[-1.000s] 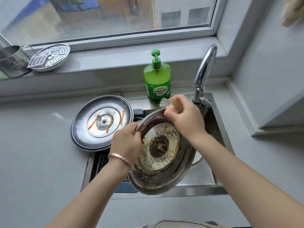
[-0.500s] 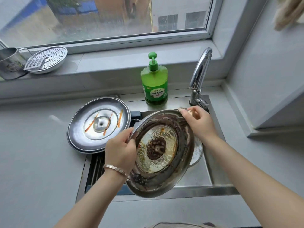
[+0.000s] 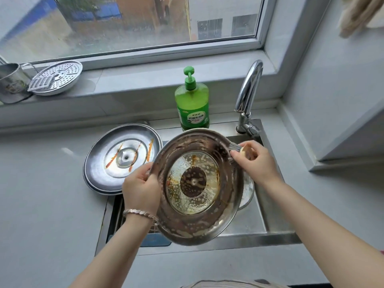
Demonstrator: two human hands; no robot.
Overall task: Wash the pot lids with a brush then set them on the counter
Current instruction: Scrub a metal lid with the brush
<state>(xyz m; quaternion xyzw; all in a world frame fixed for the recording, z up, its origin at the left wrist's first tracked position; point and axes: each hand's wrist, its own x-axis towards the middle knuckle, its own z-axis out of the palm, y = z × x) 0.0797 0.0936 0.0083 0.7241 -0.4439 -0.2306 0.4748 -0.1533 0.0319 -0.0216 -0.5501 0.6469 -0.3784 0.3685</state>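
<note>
A large steel pot lid (image 3: 197, 221) with a glass centre, smeared brown and soapy, is held tilted over the sink, underside facing me. My left hand (image 3: 141, 190) grips its left rim. At the lid's upper right rim, my right hand (image 3: 255, 161) holds a small brush (image 3: 233, 148) with its bristles against the metal. A second steel lid (image 3: 122, 159), streaked with orange sauce, lies on the counter at the sink's left edge. Part of another round item shows in the sink behind the held lid.
A green dish soap bottle (image 3: 192, 104) stands behind the sink, the chrome faucet (image 3: 247, 96) to its right. A perforated steamer plate (image 3: 56, 77) and a metal cup (image 3: 11, 84) sit on the windowsill at left. Grey counter (image 3: 41, 204) spreads left; a wall rises right.
My right hand with the brush has slid from the lid's top rim round to its upper right rim. The lid has turned a little more face-on to me.
</note>
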